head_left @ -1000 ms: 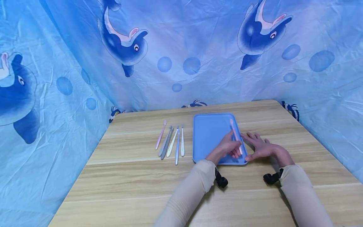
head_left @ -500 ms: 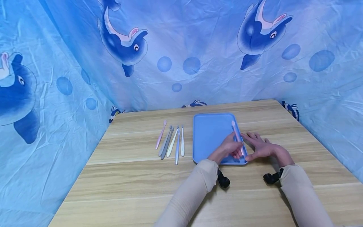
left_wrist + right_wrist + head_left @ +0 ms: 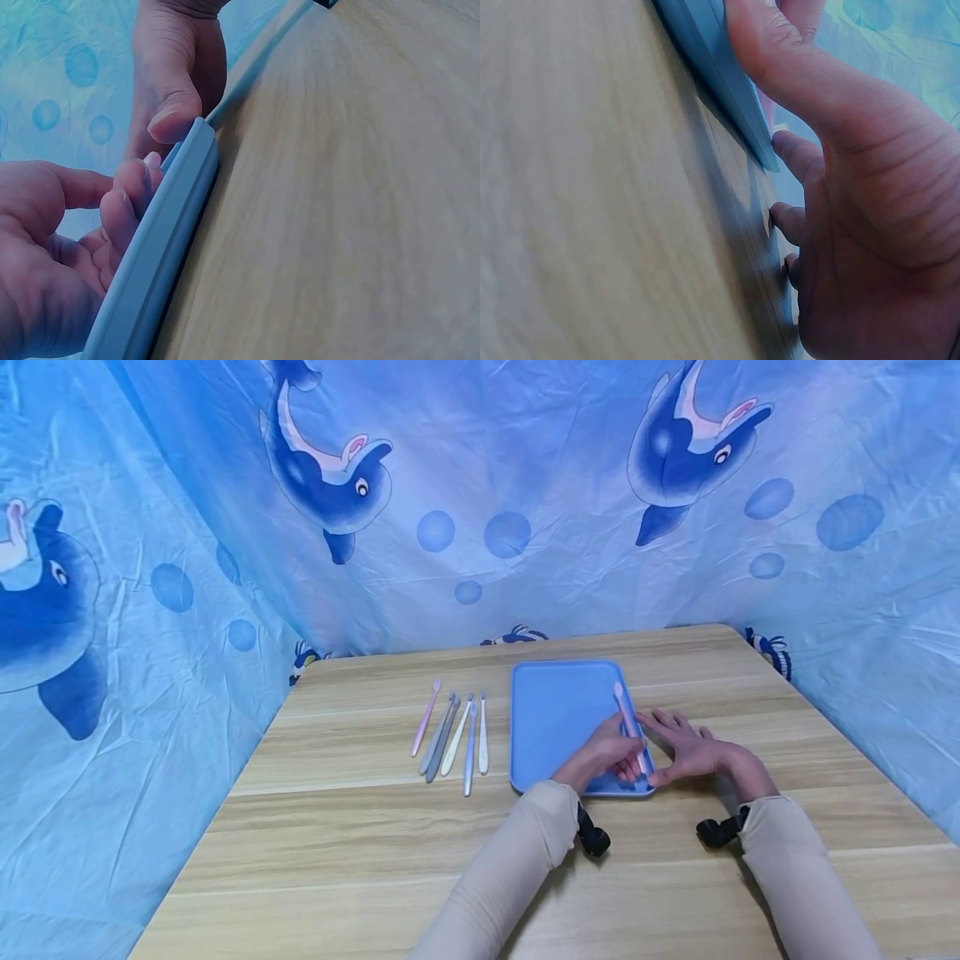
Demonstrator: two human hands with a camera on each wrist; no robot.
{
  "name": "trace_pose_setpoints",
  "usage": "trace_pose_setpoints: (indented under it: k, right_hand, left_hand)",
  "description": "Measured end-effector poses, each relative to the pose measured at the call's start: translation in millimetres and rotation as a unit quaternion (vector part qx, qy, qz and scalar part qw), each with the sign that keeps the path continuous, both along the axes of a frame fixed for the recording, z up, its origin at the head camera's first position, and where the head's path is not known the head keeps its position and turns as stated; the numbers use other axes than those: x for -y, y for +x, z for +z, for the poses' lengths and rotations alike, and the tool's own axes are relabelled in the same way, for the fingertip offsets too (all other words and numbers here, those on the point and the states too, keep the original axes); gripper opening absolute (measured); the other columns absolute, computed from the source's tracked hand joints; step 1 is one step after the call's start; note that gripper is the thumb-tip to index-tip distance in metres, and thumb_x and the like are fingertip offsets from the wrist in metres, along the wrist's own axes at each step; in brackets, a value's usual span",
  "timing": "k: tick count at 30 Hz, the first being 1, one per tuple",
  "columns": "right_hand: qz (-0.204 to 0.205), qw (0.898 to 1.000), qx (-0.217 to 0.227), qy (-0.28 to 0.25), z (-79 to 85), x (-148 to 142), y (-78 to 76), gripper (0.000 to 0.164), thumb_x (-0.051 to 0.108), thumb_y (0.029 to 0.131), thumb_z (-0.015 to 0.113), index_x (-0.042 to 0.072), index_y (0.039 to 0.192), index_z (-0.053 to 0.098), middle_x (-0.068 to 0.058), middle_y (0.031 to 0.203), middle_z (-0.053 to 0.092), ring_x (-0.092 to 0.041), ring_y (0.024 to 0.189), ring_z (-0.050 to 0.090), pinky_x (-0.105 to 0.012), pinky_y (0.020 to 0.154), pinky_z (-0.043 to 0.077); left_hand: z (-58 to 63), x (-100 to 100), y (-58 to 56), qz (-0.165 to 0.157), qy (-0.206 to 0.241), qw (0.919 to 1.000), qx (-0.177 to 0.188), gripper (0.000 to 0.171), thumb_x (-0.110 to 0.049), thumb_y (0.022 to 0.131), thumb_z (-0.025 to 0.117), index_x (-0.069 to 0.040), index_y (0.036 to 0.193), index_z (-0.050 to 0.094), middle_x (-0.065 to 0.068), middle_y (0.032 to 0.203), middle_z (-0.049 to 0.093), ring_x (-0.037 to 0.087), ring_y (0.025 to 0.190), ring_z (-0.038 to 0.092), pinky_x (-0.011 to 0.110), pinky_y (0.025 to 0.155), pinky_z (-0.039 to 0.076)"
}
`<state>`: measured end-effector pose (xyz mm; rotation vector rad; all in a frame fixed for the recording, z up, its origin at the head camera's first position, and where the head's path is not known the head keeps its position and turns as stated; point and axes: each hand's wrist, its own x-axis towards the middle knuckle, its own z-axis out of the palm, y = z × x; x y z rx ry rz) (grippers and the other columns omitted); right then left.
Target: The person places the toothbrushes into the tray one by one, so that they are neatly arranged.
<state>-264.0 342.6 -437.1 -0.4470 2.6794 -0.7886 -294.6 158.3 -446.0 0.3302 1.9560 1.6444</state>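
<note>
Left hand (image 3: 613,750) is pinching a pink stick (image 3: 627,713) in a blue tray (image 3: 555,714), whose corner the spread-fingered right hand (image 3: 686,752) is touching.

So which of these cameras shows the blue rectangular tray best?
The head view: looking down, it shows most of the blue rectangular tray, though the left hand hides some. The left wrist view shows mainly a stretch of its outer side; the right wrist view, likewise, only a piece beside the right hand.

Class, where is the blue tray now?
In the head view, the blue tray is on the table, between the white utensil at left and the right hand at right.
</note>
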Motion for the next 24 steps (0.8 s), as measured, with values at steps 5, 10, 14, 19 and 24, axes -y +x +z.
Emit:
trace_pose_setpoints:
  k: [5, 10, 14, 19, 24]
  right_hand:
    - [0.000, 1.000, 0.001, 0.001, -1.1, 0.5, 0.2, 0.117, 0.054, 0.076, 0.079, 0.010, 0.161, 0.012, -0.036, 0.163, -0.003, -0.065, 0.144, -0.011, -0.088, 0.103, -0.008]
    - [0.000, 1.000, 0.001, 0.002, -1.4, 0.4, 0.0, 0.117, 0.054, 0.076, 0.079, 0.010, 0.161, 0.012, -0.036, 0.163, -0.003, -0.065, 0.144, -0.011, -0.088, 0.102, -0.008]
    - [0.001, 1.000, -0.001, 0.002, -1.1, -0.1, -0.8, 0.117, 0.053, 0.076, 0.080, 0.011, 0.161, 0.012, -0.036, 0.163, -0.003, -0.065, 0.144, -0.010, -0.088, 0.102, -0.007]
    - [0.002, 1.000, 0.000, 0.000, 0.4, 0.5, -0.4, 0.117, 0.053, 0.076, 0.080, 0.010, 0.161, 0.012, -0.036, 0.163, -0.003, -0.065, 0.144, -0.011, -0.088, 0.102, -0.007]
    - [0.003, 1.000, -0.004, 0.004, 0.2, 0.9, 0.4, 0.117, 0.054, 0.075, 0.080, 0.011, 0.161, 0.013, -0.036, 0.162, -0.002, -0.065, 0.144, -0.009, -0.088, 0.102, -0.005]
  left_hand:
    - [0.5, 1.1, 0.0, -0.003, -0.013, 0.9999, 0.009, 0.058, -0.004, 0.096, 0.054, -0.010, 0.150, 0.034, 0.008, 0.051, 0.057, 0.014, 0.037, 0.053, 0.023, 0.035, 0.045]
    - [2.5, 1.6, 0.0, -0.011, -0.020, 0.9997, 0.009, 0.053, -0.004, 0.096, 0.054, -0.008, 0.147, 0.037, 0.009, 0.050, 0.057, 0.014, 0.037, 0.053, 0.024, 0.036, 0.045]
    - [5.0, 0.9, 0.3, -0.014, -0.024, 0.9996, 0.008, 0.055, -0.002, 0.096, 0.054, -0.006, 0.148, 0.035, 0.009, 0.050, 0.057, 0.014, 0.037, 0.053, 0.024, 0.035, 0.045]
    - [5.8, -0.7, 0.7, -0.010, -0.029, 0.9995, 0.004, 0.054, -0.003, 0.098, 0.054, -0.006, 0.148, 0.034, 0.009, 0.050, 0.056, 0.015, 0.036, 0.052, 0.024, 0.034, 0.044]
    - [5.1, -2.2, 1.5, -0.003, -0.040, 0.9992, -0.007, 0.049, -0.005, 0.099, 0.055, -0.006, 0.145, 0.036, 0.009, 0.048, 0.055, 0.015, 0.034, 0.050, 0.024, 0.032, 0.042]
